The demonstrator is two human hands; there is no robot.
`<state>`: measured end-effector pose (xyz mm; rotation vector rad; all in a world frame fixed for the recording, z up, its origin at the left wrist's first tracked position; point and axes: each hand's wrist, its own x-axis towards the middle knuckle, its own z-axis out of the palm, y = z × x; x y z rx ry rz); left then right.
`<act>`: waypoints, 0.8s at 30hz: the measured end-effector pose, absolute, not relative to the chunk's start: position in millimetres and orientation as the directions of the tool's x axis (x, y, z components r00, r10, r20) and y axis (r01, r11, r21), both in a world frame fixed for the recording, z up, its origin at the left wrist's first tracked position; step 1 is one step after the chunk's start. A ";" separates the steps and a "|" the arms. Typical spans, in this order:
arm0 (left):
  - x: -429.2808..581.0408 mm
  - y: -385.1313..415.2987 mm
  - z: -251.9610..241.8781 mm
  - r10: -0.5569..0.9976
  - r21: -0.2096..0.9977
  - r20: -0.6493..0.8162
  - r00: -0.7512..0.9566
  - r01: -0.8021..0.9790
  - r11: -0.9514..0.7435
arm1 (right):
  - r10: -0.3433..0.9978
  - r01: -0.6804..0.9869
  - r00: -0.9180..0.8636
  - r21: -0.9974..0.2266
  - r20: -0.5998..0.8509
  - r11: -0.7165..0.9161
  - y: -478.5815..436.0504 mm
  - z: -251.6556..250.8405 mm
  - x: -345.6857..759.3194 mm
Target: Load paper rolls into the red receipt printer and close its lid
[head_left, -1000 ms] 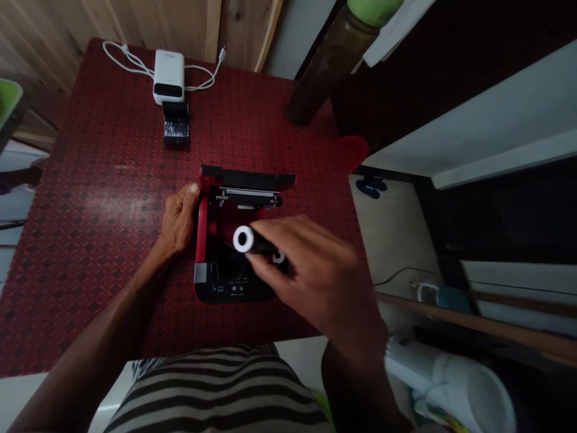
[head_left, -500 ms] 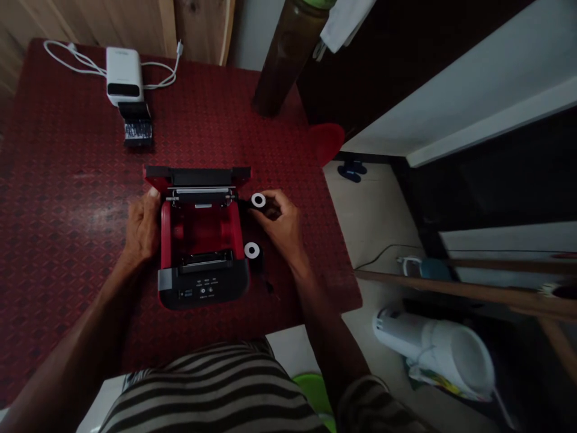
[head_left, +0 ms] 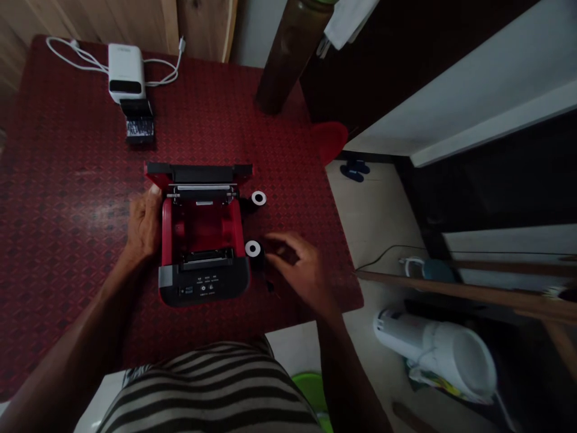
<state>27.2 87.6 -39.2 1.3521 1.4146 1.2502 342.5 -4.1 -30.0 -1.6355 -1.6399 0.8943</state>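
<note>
A red-and-black label printer (head_left: 204, 288) sits on the table with its lid (head_left: 198, 174) raised and its red inside showing. My left hand (head_left: 145, 224) grips the printer's left side close to the lid hinge, its fingertips partly hidden. To the printer's right stand two black rolls with white ring ends: an upper roll (head_left: 258, 198) and a lower roll (head_left: 253, 249). Beside the lower roll, my right hand (head_left: 297, 264) has its thumb and fingers apart and holds nothing. Whether a fingertip touches that roll I cannot tell.
On the patterned red table (head_left: 81, 180) lie a white device (head_left: 126, 69) with white cables and a small open black case (head_left: 139, 126). A tall dark bottle (head_left: 288, 60) stands at the back right. A red stool (head_left: 331, 141) is beyond the table's right edge.
My right hand has let go of the upper roll and moved down toward the lower one, its fingers spreading. The left hand keeps its place on the printer.
</note>
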 end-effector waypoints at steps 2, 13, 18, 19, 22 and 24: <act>27.8 87.0 -38.9 0.991 0.979 0.081 -0.110 0.197 -0.058 | 0.996 0.542 -0.091 -0.839 -0.009 0.042 -12.0 -30.5 333.9; 28.4 90.6 -40.9 0.986 0.982 0.125 -0.108 0.152 -0.108 | 0.983 0.447 -0.138 -0.879 0.120 0.169 -9.9 29.0 337.4; 29.0 91.9 -43.4 0.987 0.988 0.110 -0.120 0.120 -0.096 | 0.851 0.496 -0.503 -0.756 0.151 0.427 6.0 103.7 319.8; 29.0 91.7 -43.1 0.986 0.989 0.113 -0.121 0.114 -0.099 | 0.825 0.536 -0.546 -0.697 0.143 0.476 12.8 104.7 307.1; 28.4 90.6 -42.9 0.985 0.988 0.122 -0.120 0.108 -0.110 | 0.786 0.670 -0.604 -0.450 0.130 0.590 32.0 87.4 263.9; 27.6 89.9 -44.5 0.987 0.989 0.111 -0.115 0.108 -0.099 | 0.786 0.745 -0.616 -0.282 0.060 0.605 39.6 73.2 239.7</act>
